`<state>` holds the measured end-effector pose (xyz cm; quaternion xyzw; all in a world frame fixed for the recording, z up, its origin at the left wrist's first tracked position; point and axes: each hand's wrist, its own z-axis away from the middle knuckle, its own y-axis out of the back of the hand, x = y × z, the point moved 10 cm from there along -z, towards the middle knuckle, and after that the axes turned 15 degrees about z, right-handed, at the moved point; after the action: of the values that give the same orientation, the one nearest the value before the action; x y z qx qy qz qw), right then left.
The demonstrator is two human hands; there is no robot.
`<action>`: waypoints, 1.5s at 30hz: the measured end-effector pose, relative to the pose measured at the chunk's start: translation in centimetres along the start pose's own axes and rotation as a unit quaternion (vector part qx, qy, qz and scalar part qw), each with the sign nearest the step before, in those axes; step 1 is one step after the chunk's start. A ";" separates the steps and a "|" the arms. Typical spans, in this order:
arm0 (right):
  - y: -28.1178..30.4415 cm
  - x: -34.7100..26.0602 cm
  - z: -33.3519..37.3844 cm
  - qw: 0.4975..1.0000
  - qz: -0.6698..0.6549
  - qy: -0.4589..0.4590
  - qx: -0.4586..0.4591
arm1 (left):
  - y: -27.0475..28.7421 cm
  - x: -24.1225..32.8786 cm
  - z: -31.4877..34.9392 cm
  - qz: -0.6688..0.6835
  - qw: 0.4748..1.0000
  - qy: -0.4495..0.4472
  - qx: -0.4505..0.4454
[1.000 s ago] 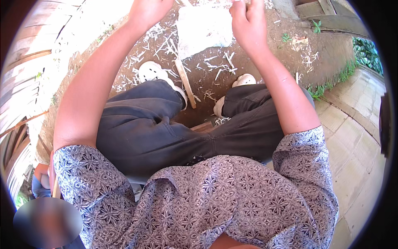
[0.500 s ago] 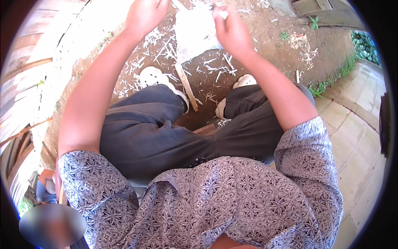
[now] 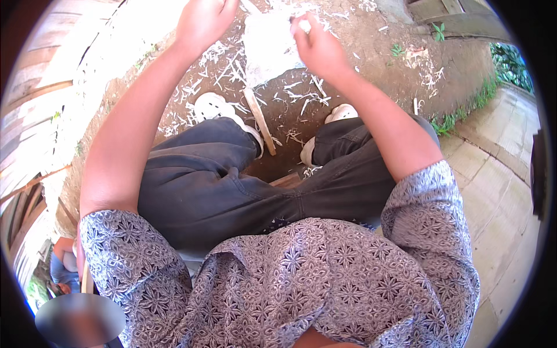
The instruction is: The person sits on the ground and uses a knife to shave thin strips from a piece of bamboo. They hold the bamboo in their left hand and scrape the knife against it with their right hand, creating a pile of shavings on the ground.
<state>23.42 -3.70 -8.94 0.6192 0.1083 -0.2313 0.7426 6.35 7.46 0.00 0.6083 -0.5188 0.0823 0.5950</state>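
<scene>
My left hand (image 3: 206, 22) reaches to the top edge of the view, where most of its fingers are cut off. Whether it holds anything is hidden. My right hand (image 3: 320, 51) is closed, thumb and forefinger curled together over the far right part of a pale sheet (image 3: 268, 49). A small dark tip and something whitish show at its fingertips, too small to name. The sheet lies on the ground between my hands, washed out by bright light. From under its near edge a narrow wooden strip (image 3: 259, 122) runs toward me between my feet.
Pale shavings (image 3: 232, 69) are scattered over the brown earth (image 3: 371, 75). My white shoes (image 3: 216, 107) flank the strip. Paving slabs (image 3: 493, 174) lie to the right, and boards (image 3: 43, 93) to the left. Another person's arm (image 3: 65, 261) shows at lower left.
My right hand has shifted slightly left and nearer to me, and its fingers show more clearly. The left hand has hardly moved. The sheet's edge has shifted a little.
</scene>
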 end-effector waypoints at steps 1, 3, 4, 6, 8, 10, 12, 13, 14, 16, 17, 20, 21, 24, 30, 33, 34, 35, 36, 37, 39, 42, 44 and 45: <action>2.9 -1.7 0.6 0.995 -0.077 -0.012 0.056 | 0.6 -0.3 0.1 -0.008 1.000 0.000 0.011; -3.1 1.9 0.9 0.999 0.034 0.003 -0.013 | -0.8 0.0 -0.3 0.002 1.000 -0.011 0.011; -6.0 4.4 1.3 0.995 0.089 0.008 -0.042 | -1.5 0.3 -0.3 0.016 1.000 -0.006 0.003; -4.6 5.0 0.8 0.999 0.049 -0.002 -0.013 | -1.1 0.4 -0.2 0.028 1.000 0.004 0.002; 0.2 0.7 0.0 0.999 -0.005 -0.035 -0.009 | -0.2 0.6 -0.3 0.007 1.000 -0.006 0.000; -1.4 0.6 0.4 0.999 0.028 -0.031 -0.023 | -0.7 1.5 -0.2 0.009 0.999 -0.045 0.019; -3.2 2.6 0.7 0.998 0.061 -0.010 -0.032 | -1.6 1.0 0.3 0.008 1.000 0.002 0.000; -3.4 2.6 0.8 0.996 0.075 0.022 -0.036 | -1.5 0.5 0.2 0.002 1.000 0.023 -0.006; -3.7 2.5 0.7 0.994 0.088 0.054 -0.041 | -1.4 0.9 -0.1 0.000 1.000 0.003 -0.008; -1.8 2.0 -1.2 0.999 0.046 0.011 0.011 | -0.9 1.1 -0.2 -0.011 1.000 -0.026 -0.009; -0.5 1.0 -0.5 0.998 0.016 0.003 0.061 | -0.7 0.9 0.0 -0.012 1.000 -0.020 -0.001; -5.6 5.1 0.3 0.991 0.129 -0.001 -0.029 | -1.1 0.6 -0.4 0.007 1.000 -0.009 0.008; -6.8 6.5 0.1 0.990 0.130 0.012 -0.047 | -1.0 0.7 -0.3 0.011 1.000 -0.003 0.006; -2.4 1.4 0.2 0.999 0.027 0.000 -0.017 | -0.4 -0.4 -0.5 0.001 1.000 0.011 -0.002; -8.2 7.7 1.1 0.985 0.088 -0.046 -0.140 | -0.7 -0.8 -0.8 0.010 0.998 0.062 -0.021; -5.0 5.4 -0.8 0.991 0.016 -0.023 -0.128 | 0.0 -2.6 -1.5 0.044 0.985 0.148 -0.079; -4.0 5.0 -0.9 0.992 -0.015 -0.041 -0.121 | -0.1 -3.2 -1.7 0.065 0.977 0.175 -0.105; -3.5 4.9 -0.9 0.991 -0.047 -0.058 -0.113 | 0.1 -3.3 -1.6 0.031 0.976 0.181 -0.115; -3.4 4.7 -0.7 0.993 -0.059 -0.049 -0.092 | 0.3 -3.5 -1.4 -0.004 0.975 0.186 -0.124; -3.1 4.5 -0.4 0.994 -0.071 -0.040 -0.069 | 0.4 -3.4 -1.5 -0.038 0.972 0.189 -0.131; -2.4 4.5 -0.1 0.995 -0.089 -0.033 -0.035 | 0.1 -3.1 -1.6 -0.042 0.968 0.203 -0.142; 0.0 2.3 0.7 0.991 -0.127 -0.029 0.011 | -0.4 -4.6 -1.4 -0.049 0.952 0.239 -0.185; 2.7 -0.3 2.2 0.984 -0.167 -0.021 0.060 | -1.2 -5.1 -1.0 -0.053 0.938 0.248 -0.234; 3.2 -1.2 3.2 0.978 -0.191 -0.013 0.083 | -1.4 -4.9 -0.8 -0.057 0.932 0.243 -0.262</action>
<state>23.52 -6.20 -5.01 0.6435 0.1955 -0.3855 0.6318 5.60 10.36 -4.19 0.4209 -0.3254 0.0549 0.8449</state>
